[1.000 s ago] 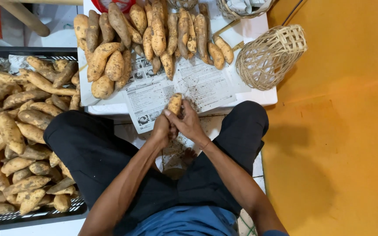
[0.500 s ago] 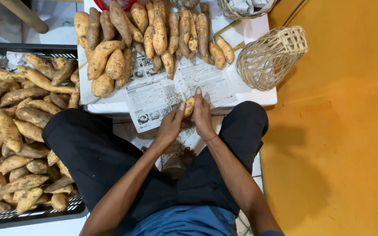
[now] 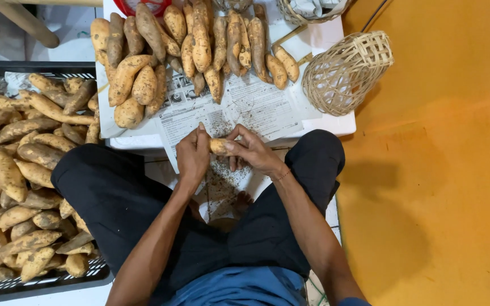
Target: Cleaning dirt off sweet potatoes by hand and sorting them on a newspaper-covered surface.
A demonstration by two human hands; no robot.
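Observation:
I sit with my knees apart, looking down at both hands in front of me. My left hand (image 3: 193, 157) and my right hand (image 3: 252, 152) grip the two ends of one small tan sweet potato (image 3: 218, 147), held level over a sheet of newspaper (image 3: 245, 107) speckled with dirt. My left thumb points up beside the potato's left end. Just beyond my hands, a row of cleaned sweet potatoes (image 3: 194, 45) lies on the paper.
A black plastic crate (image 3: 46, 280) at my left is full of dirty sweet potatoes (image 3: 18, 170). A woven bamboo basket (image 3: 347, 71) lies on its side at the right of the white board (image 3: 330, 122). Orange floor (image 3: 438, 170) spreads to the right.
The potato was held upright in both hands, then reached out over the newspaper; now it is drawn back toward me and turned level between my hands.

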